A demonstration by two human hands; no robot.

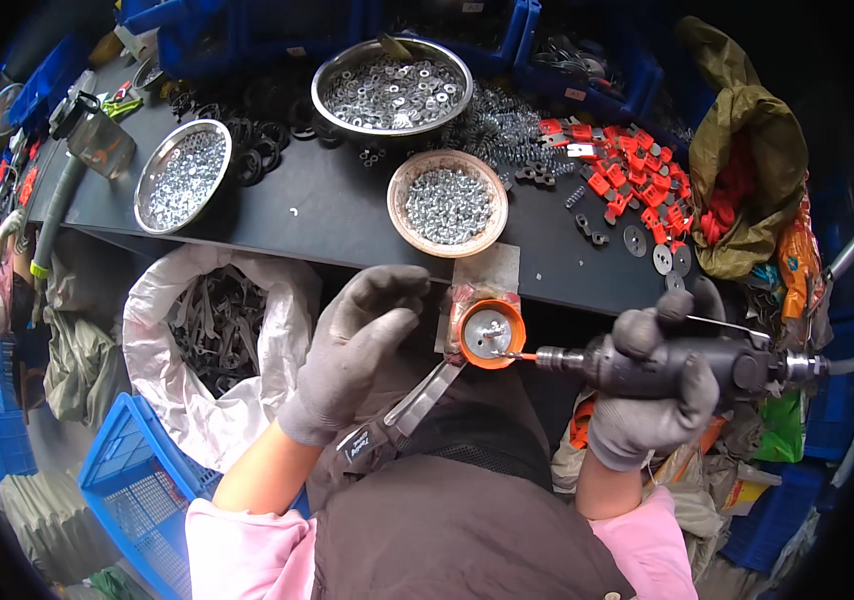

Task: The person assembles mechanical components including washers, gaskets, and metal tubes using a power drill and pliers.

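My left hand [352, 345], in a grey glove, hovers just left of an orange round fixture [488, 333] fixed at the front edge of the black bench; its fingers are curled and I cannot see anything held in them. A metal disc sits inside the fixture. A grey pneumatic screwdriver [677, 365] lies horizontally in my gloved right hand [652, 400], which grips it, and its bit tip touches the disc in the fixture. A metal handle [417, 400] slants down from under the fixture toward my lap.
On the black bench [327, 215] stand three metal bowls: washers [392, 88], screws [183, 175] and screws [448, 203]. Red and grey clips [632, 170] lie right, black rings at the back. A white sack [217, 335] and blue crate [137, 480] stand lower left.
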